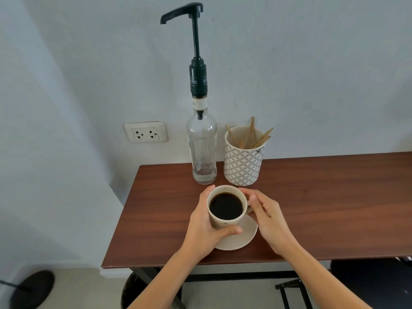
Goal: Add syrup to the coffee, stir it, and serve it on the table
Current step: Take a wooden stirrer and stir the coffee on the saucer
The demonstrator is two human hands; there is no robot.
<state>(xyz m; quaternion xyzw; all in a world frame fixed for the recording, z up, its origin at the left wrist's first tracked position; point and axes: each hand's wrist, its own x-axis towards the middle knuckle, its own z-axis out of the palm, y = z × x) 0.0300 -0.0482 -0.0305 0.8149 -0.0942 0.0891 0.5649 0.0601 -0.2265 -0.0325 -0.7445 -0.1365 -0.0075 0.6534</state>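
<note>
A cream cup (223, 221) full of black coffee stands over a cream saucer (243, 238) near the table's front edge. My left hand (204, 228) wraps around the cup's left side, thumb across its front. My right hand (265, 214) grips the handle on the cup's right side. Behind the cup, a clear glass syrup bottle (204, 150) with a tall dark pump (196, 47) holds only a little liquid at its bottom. To its right a patterned white mug (243, 161) holds several wooden stir sticks (256, 136).
The dark brown wooden table (323, 204) stands against a pale wall, its left edge just beyond the bottle. A wall socket (146, 132) sits left of the bottle. A round black base (33, 288) rests on the floor at the lower left.
</note>
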